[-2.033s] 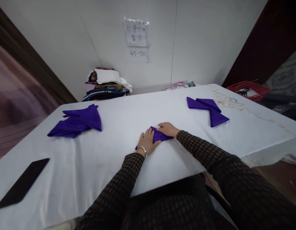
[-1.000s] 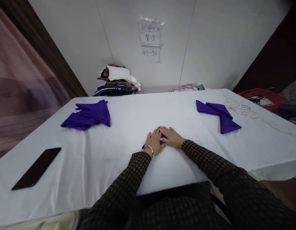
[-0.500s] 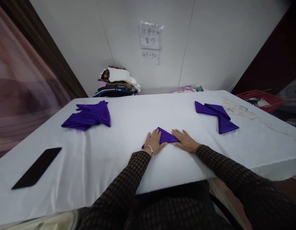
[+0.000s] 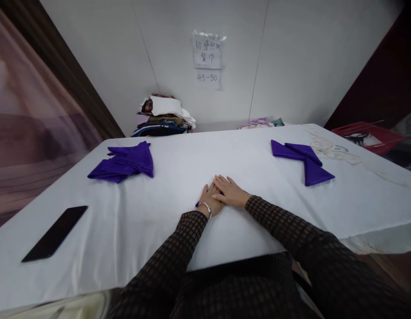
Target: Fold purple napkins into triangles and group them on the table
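Note:
A folded purple cloth napkin (image 4: 197, 204) lies on the white tablecloth in front of me. Only slivers of its edges show, since both hands cover most of it. My left hand (image 4: 211, 199) presses flat on its left part, fingers stretched out, a silver bracelet at the wrist. Over the napkin, my right hand (image 4: 232, 193) also lies flat, its fingertips touching and partly overlapping the fingers of my left hand. Neither hand grips anything.
Rumpled purple napkins (image 4: 125, 163) lie at the left, folded purple napkins (image 4: 303, 160) at the right. A dark flat slab (image 4: 55, 232) is near the left front. Clothes (image 4: 165, 115) are stacked behind the table by the wall; a red basket (image 4: 374, 141) stands beyond the right edge.
My right hand has slid left across the napkin from its right corner to my left hand. My left hand stays in about the same place.

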Action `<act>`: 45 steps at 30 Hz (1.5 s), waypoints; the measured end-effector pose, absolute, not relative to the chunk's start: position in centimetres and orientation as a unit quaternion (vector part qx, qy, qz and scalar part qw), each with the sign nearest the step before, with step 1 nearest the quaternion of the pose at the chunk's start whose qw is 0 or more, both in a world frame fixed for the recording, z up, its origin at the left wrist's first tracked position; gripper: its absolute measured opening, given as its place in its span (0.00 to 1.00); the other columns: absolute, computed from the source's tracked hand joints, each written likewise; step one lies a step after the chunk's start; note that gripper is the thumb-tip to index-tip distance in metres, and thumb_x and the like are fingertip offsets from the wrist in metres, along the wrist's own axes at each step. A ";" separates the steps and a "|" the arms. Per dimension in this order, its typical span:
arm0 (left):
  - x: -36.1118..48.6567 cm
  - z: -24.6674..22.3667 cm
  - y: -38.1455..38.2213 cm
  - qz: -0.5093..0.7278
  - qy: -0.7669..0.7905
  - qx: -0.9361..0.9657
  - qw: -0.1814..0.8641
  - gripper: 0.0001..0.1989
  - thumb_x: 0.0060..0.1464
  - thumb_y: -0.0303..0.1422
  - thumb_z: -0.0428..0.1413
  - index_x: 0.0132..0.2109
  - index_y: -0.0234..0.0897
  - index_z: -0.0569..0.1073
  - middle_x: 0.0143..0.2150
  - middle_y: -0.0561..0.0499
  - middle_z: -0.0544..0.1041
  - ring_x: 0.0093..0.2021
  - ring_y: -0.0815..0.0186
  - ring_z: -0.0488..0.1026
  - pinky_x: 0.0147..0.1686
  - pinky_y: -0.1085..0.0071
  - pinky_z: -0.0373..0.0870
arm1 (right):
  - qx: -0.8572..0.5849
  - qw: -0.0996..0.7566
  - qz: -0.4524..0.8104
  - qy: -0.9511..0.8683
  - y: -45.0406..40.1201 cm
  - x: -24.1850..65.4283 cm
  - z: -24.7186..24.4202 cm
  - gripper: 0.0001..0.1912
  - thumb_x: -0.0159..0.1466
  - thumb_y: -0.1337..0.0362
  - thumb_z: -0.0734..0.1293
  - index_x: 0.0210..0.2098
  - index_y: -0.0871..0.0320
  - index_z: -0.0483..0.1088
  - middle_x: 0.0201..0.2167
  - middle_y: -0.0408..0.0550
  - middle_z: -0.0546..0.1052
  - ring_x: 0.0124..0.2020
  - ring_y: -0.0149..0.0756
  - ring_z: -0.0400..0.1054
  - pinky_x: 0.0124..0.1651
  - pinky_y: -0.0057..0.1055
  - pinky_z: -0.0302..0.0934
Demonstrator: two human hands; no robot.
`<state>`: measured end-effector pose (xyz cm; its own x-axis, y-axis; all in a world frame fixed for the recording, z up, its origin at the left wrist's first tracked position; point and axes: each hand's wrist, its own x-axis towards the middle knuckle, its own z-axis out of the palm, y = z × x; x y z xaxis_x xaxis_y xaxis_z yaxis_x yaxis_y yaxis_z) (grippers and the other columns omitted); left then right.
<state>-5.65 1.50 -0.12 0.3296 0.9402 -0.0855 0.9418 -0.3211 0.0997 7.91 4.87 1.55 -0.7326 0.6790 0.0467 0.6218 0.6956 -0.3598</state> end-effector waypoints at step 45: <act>-13.3 -0.3 -4.1 0.178 0.634 0.752 0.027 0.13 0.55 0.37 0.53 0.45 0.38 0.73 0.43 0.46 0.76 0.45 0.58 0.70 0.47 0.61 0.66 | -0.361 0.081 0.109 -0.923 5.4 8.2 -0.6 0.41 0.64 0.39 0.47 0.66 0.62 0.48 0.67 0.56 0.48 0.67 0.46 0.38 0.65 0.48 0.36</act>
<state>-13.34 -4.10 -0.26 0.1323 0.9634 0.2333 0.9444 -0.1940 0.2654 8.23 5.42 -0.62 -0.7262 0.6838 0.0715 0.6483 0.7156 -0.2600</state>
